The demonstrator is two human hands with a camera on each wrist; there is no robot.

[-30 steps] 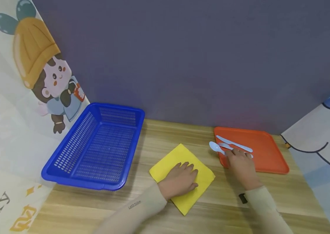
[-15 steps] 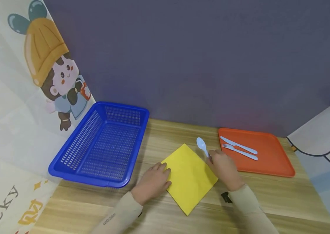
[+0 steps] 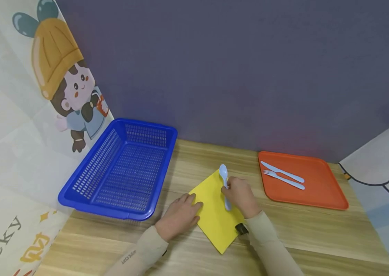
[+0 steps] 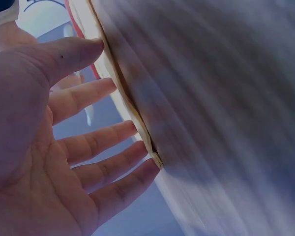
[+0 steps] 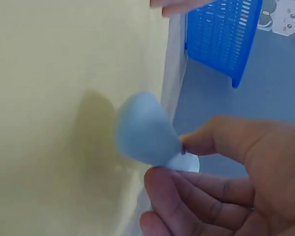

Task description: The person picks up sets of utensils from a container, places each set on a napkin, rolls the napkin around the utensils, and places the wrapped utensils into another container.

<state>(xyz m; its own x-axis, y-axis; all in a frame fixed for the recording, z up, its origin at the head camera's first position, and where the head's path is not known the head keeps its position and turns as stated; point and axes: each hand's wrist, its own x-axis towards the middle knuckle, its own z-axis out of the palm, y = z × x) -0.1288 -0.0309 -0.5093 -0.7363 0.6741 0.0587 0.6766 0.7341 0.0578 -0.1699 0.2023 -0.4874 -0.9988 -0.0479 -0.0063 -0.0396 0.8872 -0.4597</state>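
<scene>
A light blue plastic spoon (image 3: 223, 173) is pinched between thumb and fingers of my right hand (image 3: 242, 194), over the yellow folded napkin (image 3: 211, 214). In the right wrist view the spoon (image 5: 146, 128) casts a shadow on the yellow surface. My left hand (image 3: 179, 214) rests at the napkin's left edge; the left wrist view shows its fingers nearly straight, fingertips (image 4: 125, 129) right at that edge. To the right, a light blue knife (image 3: 282, 171) and fork (image 3: 284, 180) lie side by side on an orange tray (image 3: 318, 191).
A blue perforated basket (image 3: 125, 176) stands on the left of the wooden table (image 3: 194, 153), its inside bare. A dark grey panel (image 3: 222, 76) rises behind the table. Printed cloths hang at both sides.
My right hand has lifted the spoon off the orange tray and carried it left over the napkin. My left hand has slid from the napkin's middle to its left edge.
</scene>
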